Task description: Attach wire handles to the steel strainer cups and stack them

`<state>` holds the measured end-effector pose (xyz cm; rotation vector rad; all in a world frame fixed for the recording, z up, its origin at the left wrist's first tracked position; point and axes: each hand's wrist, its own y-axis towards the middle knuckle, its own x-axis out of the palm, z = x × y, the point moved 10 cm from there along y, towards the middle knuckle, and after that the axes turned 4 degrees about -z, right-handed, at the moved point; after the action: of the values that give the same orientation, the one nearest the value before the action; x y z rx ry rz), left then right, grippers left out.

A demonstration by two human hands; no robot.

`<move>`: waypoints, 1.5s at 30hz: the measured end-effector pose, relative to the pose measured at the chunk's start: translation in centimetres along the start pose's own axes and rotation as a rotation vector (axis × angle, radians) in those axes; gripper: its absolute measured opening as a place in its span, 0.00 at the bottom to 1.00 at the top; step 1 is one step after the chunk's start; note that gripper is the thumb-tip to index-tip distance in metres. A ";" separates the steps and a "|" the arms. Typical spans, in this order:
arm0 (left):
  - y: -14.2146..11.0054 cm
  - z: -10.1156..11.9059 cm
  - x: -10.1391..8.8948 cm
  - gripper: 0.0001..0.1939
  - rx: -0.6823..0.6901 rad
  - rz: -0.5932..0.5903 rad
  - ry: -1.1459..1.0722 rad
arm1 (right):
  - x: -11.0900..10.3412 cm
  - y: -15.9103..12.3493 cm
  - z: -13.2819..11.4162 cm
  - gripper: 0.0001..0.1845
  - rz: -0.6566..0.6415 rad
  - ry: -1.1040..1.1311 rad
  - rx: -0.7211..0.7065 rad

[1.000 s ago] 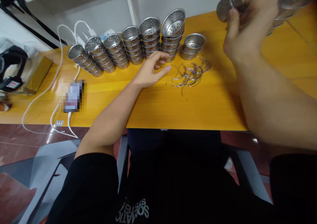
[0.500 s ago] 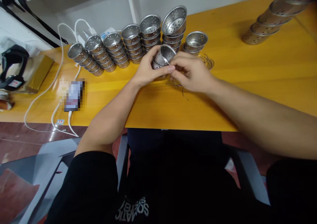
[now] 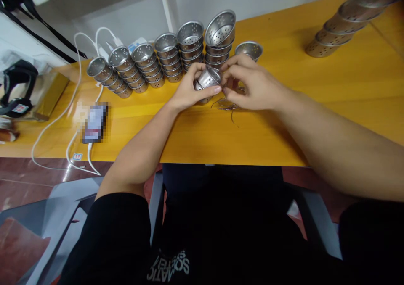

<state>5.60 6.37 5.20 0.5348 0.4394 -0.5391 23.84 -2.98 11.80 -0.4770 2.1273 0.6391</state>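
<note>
My left hand [image 3: 191, 89] is wrapped round small perforated metal cups, thumb in front and fingers behind. The upper cup [image 3: 209, 78] is tilted, with its rim towards my right hand; part of another cup shows beneath it. My right hand [image 3: 251, 83] is curled at the right side of the upper cup, its thumb and fingertips at the rim. Whether a wire is between those fingertips I cannot make out. Under my right hand lies a loose bundle of thin metal wires [image 3: 229, 105], one curved end sticking out towards the front.
Leaning stacks of perforated cups [image 3: 167, 54] line the back of the yellow table [image 3: 202, 142]. Another cup [image 3: 249, 49] stands behind my right hand, and a tall stack [image 3: 334, 30] leans at the back right. A phone [image 3: 95, 123] with white cables [image 3: 67, 108] lies at the left.
The upper cup has tipped, its opening turning from upward towards the right. My right fingers have spread from a pinch to round its rim, and more of the wires shows beneath.
</note>
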 end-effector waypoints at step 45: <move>0.8 0.3 -1.6 0.55 0.025 0.017 -0.003 | -1.5 0.2 3.5 0.31 0.130 0.009 -0.139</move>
<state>4.97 7.36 6.60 0.5610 0.4255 -0.5295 26.73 -0.57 11.27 -0.4195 2.1440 0.8642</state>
